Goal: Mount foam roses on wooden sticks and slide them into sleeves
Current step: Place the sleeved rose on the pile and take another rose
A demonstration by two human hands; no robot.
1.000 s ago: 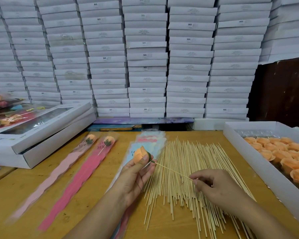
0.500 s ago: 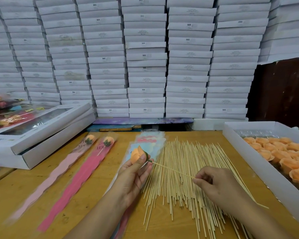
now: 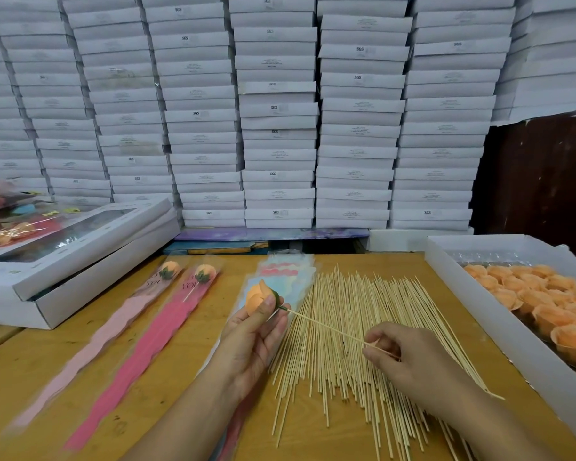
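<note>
The foam rose [image 3: 257, 298] was a small orange bud with a green base, held above the middle of the table [image 3: 193, 341], just left of the loose spread of wooden sticks [image 3: 353, 344] that fanned from the table's centre toward its near edge. One stick [image 3: 330, 329] ran from the rose's green base, slanting down to the right. Along the table's right edge stood a long white box [image 3: 499, 331], open, with rows of orange roses [image 3: 546, 301] packed in it. At the left edge lay a stack of flat white window boxes [image 3: 80, 247]. Two filled sleeves [image 3: 140, 331], one pale pink and one deeper pink, lay side by side left of centre, each with a rose at its far end; a pile of empty sleeves [image 3: 286, 277] lay beyond the held rose. The left hand [image 3: 251, 341], palm up, gripped the rose between thumb and fingertips. The right hand [image 3: 406, 357], knuckles up, pinched the stick's lower part.
</note>
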